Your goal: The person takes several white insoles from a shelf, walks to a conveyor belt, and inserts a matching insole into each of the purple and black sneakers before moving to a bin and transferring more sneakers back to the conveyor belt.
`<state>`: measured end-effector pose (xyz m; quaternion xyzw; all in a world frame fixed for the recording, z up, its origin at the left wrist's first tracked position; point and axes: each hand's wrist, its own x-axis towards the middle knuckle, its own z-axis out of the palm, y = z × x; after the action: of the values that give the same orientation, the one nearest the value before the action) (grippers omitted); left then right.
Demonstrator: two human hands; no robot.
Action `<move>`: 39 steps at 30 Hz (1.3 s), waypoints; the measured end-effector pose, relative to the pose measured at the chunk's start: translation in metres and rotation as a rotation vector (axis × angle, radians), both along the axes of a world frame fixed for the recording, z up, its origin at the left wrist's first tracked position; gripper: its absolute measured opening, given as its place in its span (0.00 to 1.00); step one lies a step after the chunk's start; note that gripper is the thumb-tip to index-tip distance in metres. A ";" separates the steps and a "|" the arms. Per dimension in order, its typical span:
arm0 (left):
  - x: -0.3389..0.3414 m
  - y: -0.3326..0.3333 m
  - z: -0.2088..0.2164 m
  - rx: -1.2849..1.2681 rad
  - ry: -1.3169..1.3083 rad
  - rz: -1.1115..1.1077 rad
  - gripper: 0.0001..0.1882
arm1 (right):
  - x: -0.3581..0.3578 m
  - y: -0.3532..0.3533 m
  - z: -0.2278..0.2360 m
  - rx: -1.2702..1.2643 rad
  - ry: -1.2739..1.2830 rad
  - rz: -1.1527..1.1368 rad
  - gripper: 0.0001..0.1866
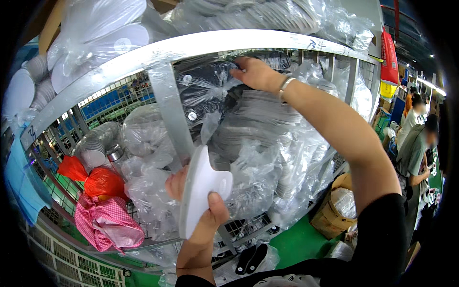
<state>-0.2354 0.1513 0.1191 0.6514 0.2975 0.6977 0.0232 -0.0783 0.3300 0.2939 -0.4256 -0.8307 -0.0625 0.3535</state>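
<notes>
My left hand [210, 220] is closed round a few white shoe insoles [203, 184] held together, thumb on the near face and fingers behind. They are upright in front of a metal cage rack. My right hand [256, 74] reaches over the top rail into the rack, its thumb and forefinger apart; the other fingers are partly hidden. It is beside black insoles [203, 79] in clear plastic, at the upper edge of the bag. Below my right wrist stands a tall stack of grey insoles [258, 117], partly wrapped in clear plastic.
The rack's white top rail [215, 39] curves across the front. Bagged insoles [248, 16] lie above it. A red bag [103, 182] and a pink checked bag [107, 222] hang at left. A carton [332, 215] stands on the green floor; people [413, 148] stand farther right.
</notes>
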 end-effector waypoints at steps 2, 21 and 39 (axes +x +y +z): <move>-0.020 -0.005 0.008 0.081 -0.015 0.159 0.25 | -0.045 0.037 -0.002 0.062 0.047 0.024 0.22; -0.023 0.006 0.004 -0.077 0.021 0.206 0.27 | -0.163 0.122 0.001 0.497 0.147 0.072 0.22; -0.025 -0.013 0.010 -0.237 0.152 0.372 0.29 | -0.176 0.142 0.021 0.415 0.134 0.027 0.21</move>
<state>-0.2606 0.1379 0.1296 0.6287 0.4930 0.5992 -0.0519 -0.2544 0.4719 0.3148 -0.3357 -0.7804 -0.1990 0.4886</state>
